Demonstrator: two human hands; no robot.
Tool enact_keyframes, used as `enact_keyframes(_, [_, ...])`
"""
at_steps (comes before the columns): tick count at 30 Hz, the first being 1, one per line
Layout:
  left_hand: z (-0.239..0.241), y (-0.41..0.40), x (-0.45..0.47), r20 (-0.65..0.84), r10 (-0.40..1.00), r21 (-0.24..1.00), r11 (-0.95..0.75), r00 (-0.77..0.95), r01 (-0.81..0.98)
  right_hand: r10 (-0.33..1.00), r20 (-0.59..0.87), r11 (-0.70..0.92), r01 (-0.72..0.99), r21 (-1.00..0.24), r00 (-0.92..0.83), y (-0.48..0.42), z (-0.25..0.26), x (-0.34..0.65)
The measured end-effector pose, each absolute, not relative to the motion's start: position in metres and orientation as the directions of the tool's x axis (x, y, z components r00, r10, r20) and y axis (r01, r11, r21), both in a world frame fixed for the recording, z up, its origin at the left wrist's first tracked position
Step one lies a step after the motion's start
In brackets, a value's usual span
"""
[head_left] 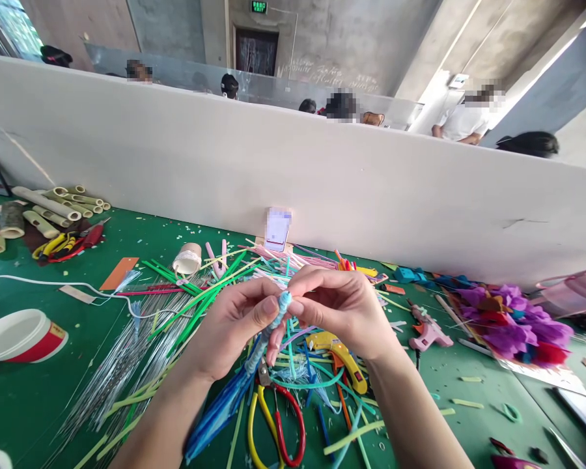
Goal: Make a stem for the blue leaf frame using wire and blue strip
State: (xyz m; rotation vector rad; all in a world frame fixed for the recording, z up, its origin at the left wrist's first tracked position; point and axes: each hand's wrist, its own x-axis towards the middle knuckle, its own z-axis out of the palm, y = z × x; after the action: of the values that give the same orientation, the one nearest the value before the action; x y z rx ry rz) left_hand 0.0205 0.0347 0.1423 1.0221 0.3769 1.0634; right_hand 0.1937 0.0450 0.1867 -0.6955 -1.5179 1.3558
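Between my hands is a long blue craft piece (219, 413) shaped like a folded umbrella, slanting down to the lower left. Its narrow upper end is wrapped in a light-blue fuzzy strip (284, 301). My left hand (227, 329) pinches the wrapped stem between thumb and fingers. At the tip, my right hand (344, 309) is closed, thumb and index finger pressed against the light-blue wrapping. Just below the hands lie pliers (278, 423) with one yellow and one red handle. A yellow utility knife (344, 358) rests to the right among coloured strips.
Metal wires (112, 365) and green strips (195, 306) cover the left side, near a paper cup (27, 335). Bamboo tubes (53, 205) lie farther left. A phone (277, 228) leans against the white partition (200, 163). A pink glue gun (427, 331) and purple paper flowers (512, 326) are right.
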Motion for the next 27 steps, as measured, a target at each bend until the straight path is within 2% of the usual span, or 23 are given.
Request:
enact_keyframes(5, [0.144,0.034,0.021,0.195,0.878,0.860,0.061,0.438,-0.506,0.884,0.271,0.209,-0.195,-0.958,-0.382,0.043,0.184,0.192])
enact_keyframes(14, [0.143,0.034,0.024,0.218,0.884,0.845,0.040,0.414,-0.533,0.893,0.189,0.094,-0.243,-0.965,-0.408,0.037,0.184,0.183])
enact_keyframes(22, [0.143,0.034,0.025,0.229,0.900,0.851,-0.001,0.371,-0.525,0.867,0.215,0.054,-0.344,-0.937,-0.449,0.034,0.175,0.184])
enact_keyframes(27, [0.143,0.039,0.024,0.217,0.903,0.869,-0.006,0.372,-0.494,0.871,0.227,0.070,-0.347,-0.935,-0.437,0.035,0.172,0.186])
